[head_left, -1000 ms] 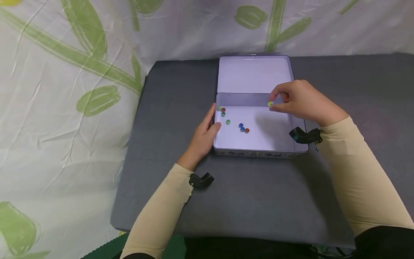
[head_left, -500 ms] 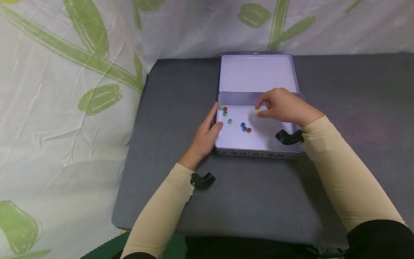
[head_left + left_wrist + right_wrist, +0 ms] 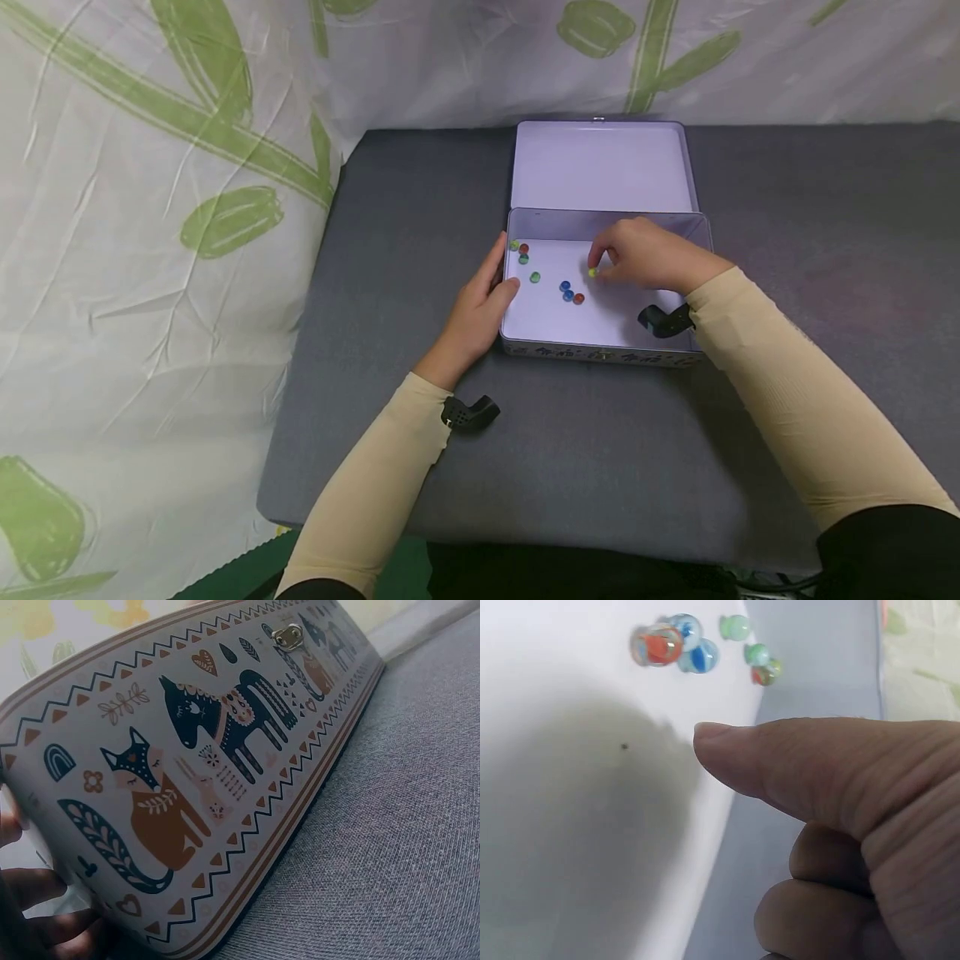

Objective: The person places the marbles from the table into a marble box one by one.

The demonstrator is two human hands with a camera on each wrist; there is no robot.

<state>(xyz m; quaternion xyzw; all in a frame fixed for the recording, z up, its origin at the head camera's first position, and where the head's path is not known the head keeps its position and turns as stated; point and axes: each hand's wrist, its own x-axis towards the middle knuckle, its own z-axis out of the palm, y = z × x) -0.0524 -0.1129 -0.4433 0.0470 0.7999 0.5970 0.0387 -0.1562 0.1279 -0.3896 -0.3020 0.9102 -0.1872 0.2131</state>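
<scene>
R hand (image 3: 645,250) pinches a small yellow-green glass marble (image 3: 592,272) inside the open, white-lined rectangular metal box (image 3: 577,353), L hand (image 3: 480,304) gripping its left wall; prob. placing step, next calls for gentle release w/o bumping round blue glass marbles (image 3: 567,295).

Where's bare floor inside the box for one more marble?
Free: box floor between the blue-and-red trio and front wall, and rightward to the right wrist camera; the right arm hides some beyond. Crowded: the far-left corner, three marbles bunched near the left hand.
</scene>
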